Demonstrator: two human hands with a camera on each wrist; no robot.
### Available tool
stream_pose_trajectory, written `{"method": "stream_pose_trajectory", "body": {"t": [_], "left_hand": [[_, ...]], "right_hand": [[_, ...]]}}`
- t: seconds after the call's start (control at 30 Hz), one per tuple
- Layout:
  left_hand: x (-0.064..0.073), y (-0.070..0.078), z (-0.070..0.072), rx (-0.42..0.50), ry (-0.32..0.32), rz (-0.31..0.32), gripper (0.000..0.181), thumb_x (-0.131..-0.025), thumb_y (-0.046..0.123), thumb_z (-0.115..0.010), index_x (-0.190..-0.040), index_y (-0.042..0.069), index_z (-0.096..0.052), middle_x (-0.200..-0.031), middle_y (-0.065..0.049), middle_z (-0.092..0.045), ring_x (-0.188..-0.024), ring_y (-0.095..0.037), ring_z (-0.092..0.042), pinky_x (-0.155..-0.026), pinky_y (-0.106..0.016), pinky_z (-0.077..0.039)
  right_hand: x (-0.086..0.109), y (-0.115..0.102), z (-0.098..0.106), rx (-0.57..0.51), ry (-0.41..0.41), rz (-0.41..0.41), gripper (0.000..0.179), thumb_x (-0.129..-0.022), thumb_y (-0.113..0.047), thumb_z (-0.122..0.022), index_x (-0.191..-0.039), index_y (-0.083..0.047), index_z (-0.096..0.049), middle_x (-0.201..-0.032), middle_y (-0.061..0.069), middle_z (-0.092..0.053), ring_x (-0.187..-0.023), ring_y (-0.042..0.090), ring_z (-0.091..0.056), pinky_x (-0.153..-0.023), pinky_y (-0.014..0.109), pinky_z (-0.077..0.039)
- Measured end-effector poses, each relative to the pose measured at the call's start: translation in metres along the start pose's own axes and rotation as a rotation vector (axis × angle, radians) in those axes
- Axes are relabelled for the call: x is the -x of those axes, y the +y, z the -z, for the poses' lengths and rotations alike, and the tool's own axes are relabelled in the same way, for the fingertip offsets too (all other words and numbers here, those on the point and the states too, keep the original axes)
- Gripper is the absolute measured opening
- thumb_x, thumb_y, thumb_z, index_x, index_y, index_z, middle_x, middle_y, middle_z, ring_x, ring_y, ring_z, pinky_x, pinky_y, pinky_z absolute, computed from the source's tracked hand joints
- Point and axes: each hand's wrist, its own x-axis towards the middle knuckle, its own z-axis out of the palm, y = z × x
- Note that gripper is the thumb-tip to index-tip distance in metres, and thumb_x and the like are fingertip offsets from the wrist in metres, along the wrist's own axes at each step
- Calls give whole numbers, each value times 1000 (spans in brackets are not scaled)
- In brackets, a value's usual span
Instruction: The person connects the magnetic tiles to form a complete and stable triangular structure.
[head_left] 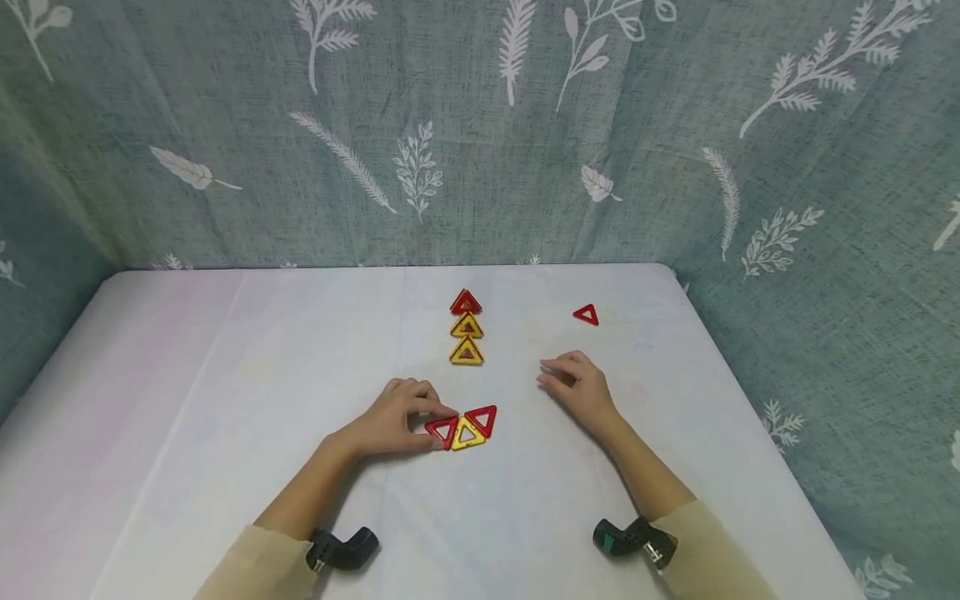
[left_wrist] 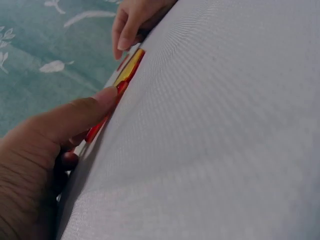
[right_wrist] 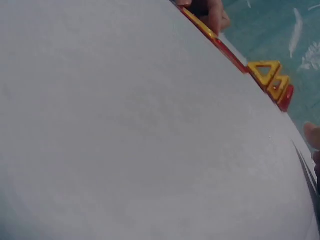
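My left hand (head_left: 390, 419) pinches a red triangular magnetic tile (head_left: 453, 432) between thumb and fingers, low over the white table. That tile's edge meets a yellow triangular tile (head_left: 468, 446), and a second red tile (head_left: 491, 422) joins the yellow one's other side, making a short row. In the left wrist view the thumb (left_wrist: 102, 100) lies along the red tile. My right hand (head_left: 581, 392) is to the right of the row, fingers loosely bent, holding nothing. It is nearest a single red triangular tile (head_left: 595, 314) lying farther back.
Behind the row, two yellow triangular pieces (head_left: 467, 361) and a red one (head_left: 466, 294) stand in a line. In the right wrist view the yellow pieces (right_wrist: 261, 64) rise off the table (head_left: 225, 375). A patterned green curtain (head_left: 480, 225) hangs along the back and right.
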Motion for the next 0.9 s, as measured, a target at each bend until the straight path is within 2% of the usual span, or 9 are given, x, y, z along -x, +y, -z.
{"method": "stream_pose_trajectory", "body": {"t": [0.13, 0.33, 0.53, 0.63, 0.8, 0.9], "left_hand": [[3, 0, -2, -19, 22, 9, 37, -72, 28, -79, -108, 24, -73, -91, 13, -53, -92, -7, -46, -89, -40, -31], [12, 2, -4, -24, 99, 21, 33, -69, 30, -81, -102, 26, -74, -87, 15, -53, -90, -5, -48, -90, -40, -32], [16, 4, -6, -34, 92, 27, 44, -71, 37, -79, -113, 30, -70, -93, 15, -52, -95, -6, -45, -90, -40, -31], [17, 5, -6, -35, 88, 21, 42, -73, 38, -77, -113, 31, -69, -94, 15, -52, -95, -6, -44, -90, -41, -30], [17, 7, -6, -35, 106, 13, 37, -73, 33, -77, -109, 30, -71, -94, 14, -52, -95, -6, -45, -91, -42, -29], [18, 8, -7, -34, 106, 23, 37, -72, 33, -78, -108, 30, -72, -94, 15, -52, -95, -6, -45, -91, -42, -30]], "right_hand": [[-8, 5, 4, -2, 18, -36, 26, -80, -14, -75, -104, -2, -72, -95, 10, -59, -82, 18, -57, -73, 18, -47], [-24, 13, 12, 25, 73, -138, 30, -82, -17, -74, -106, -1, -70, -100, 12, -58, -84, 20, -55, -72, 17, -44], [-38, 22, 19, 40, 111, -241, 32, -84, -18, -72, -110, -1, -68, -100, 12, -55, -87, 19, -49, -73, 19, -40], [-46, 26, 21, 20, 170, -288, 35, -85, -19, -71, -114, 0, -66, -102, 12, -52, -88, 18, -46, -74, 22, -39], [-61, 33, 22, -19, 326, -391, 42, -84, -22, -72, -120, -1, -63, -115, 16, -50, -97, 24, -47, -82, 32, -42], [-69, 38, 21, 11, 353, -459, 47, -85, -24, -71, -124, -1, -60, -122, 17, -47, -109, 28, -48, -92, 38, -44]]}}
